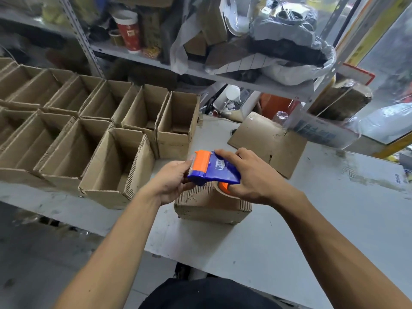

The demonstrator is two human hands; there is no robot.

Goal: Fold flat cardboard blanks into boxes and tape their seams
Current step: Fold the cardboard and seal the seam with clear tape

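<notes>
While open boxes (73, 121) fill the table's (312, 219) left side in rows, we hold the dispenser (213, 169) over a closed box (211, 206) at centre. Our left hand (171, 181) curls round its orange blade end, thumb on top, fingers underneath. Our right hand (254, 175) grips the blue body, forefinger along the top, thumb by the tape roll (225, 189) below. Flat blanks (267, 141) lie behind.

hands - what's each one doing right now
Left hand: grips the tape dispenser's front end.
Right hand: holds the dispenser's back.
</notes>
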